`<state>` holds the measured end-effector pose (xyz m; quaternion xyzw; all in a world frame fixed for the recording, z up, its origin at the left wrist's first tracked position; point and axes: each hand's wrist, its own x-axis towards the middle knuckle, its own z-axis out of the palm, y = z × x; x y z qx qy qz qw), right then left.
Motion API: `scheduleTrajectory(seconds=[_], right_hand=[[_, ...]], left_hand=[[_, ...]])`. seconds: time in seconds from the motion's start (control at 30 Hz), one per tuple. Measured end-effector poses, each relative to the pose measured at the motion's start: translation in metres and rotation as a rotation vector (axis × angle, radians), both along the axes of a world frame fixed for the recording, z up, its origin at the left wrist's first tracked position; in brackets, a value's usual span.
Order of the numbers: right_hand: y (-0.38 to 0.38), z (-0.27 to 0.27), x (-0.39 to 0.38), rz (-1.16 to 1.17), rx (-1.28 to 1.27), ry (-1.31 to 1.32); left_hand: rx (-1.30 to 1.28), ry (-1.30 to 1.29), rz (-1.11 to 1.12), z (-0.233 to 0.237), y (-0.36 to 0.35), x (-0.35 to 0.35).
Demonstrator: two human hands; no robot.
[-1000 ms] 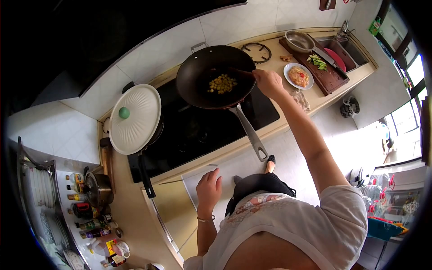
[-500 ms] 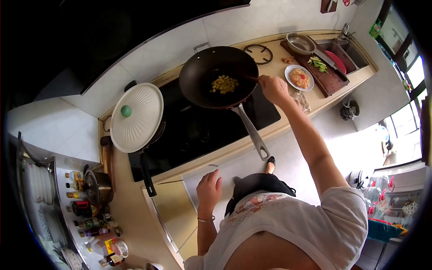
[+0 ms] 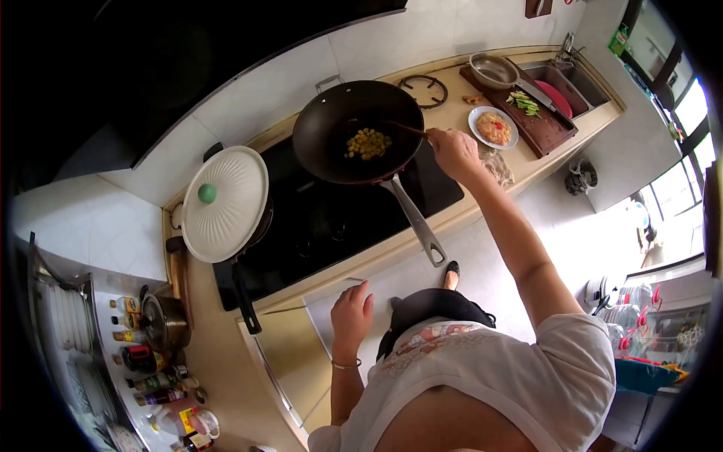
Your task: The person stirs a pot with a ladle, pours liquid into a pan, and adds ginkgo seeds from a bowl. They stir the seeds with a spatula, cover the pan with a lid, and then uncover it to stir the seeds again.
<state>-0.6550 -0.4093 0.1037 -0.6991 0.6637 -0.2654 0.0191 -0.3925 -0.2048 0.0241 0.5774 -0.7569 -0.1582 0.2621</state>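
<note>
My right hand [image 3: 453, 153] is closed around the handle of a brown wooden spatula [image 3: 407, 129], which reaches over the near right rim into a dark wok [image 3: 320, 139]. Against the dark inside, the spatula's head is hard to make out. Small yellow pieces of food [image 3: 368, 143] lie together at the bottom of the wok. Its long metal handle [image 3: 418, 218] points toward me, untouched. My left hand [image 3: 352, 310] hangs in front of the counter edge, thumb apart from the fingers, holding nothing.
Left of the wok sits a pan under a cream lid [image 3: 233, 200], its black handle [image 3: 247, 301] jutting past the counter edge. A plate of raw meat [image 3: 494, 128], a cutting board [image 3: 553, 135] with green slices and a metal strainer [image 3: 494, 69] are right. Bottles [image 3: 143, 358] stand left.
The spatula's handle has swung slightly inside the wok as my right hand shifts a little. The whole view has drifted slightly; the left hand stays about where it was.
</note>
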Motion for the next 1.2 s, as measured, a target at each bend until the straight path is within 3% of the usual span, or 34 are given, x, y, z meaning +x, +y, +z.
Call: scheduleTrajectory(seconds=[0.77, 0.87, 1.03, 1.13, 1.2], right_hand=[[0.002, -0.007, 0.006, -0.098, 0.008, 0.057], [0.007, -0.006, 0.006, -0.118, -0.01, -0.007], [0.025, -0.021, 0.0, -0.065, -0.104, -0.346], [0.047, -0.023, 0.001, -0.059, -0.119, -0.36], [0.059, -0.024, 0.002, -0.058, -0.14, -0.397]], left_hand=[[-0.026, 0.011, 0.025, 0.003, 0.003, 0.004], [-0.036, 0.009, 0.024, 0.005, 0.002, 0.004], [-0.041, 0.002, 0.024, 0.003, 0.002, 0.004], [0.075, 0.202, -0.01, 0.005, 0.001, -0.001], [0.257, 0.546, -0.089, 0.011, -0.001, -0.013]])
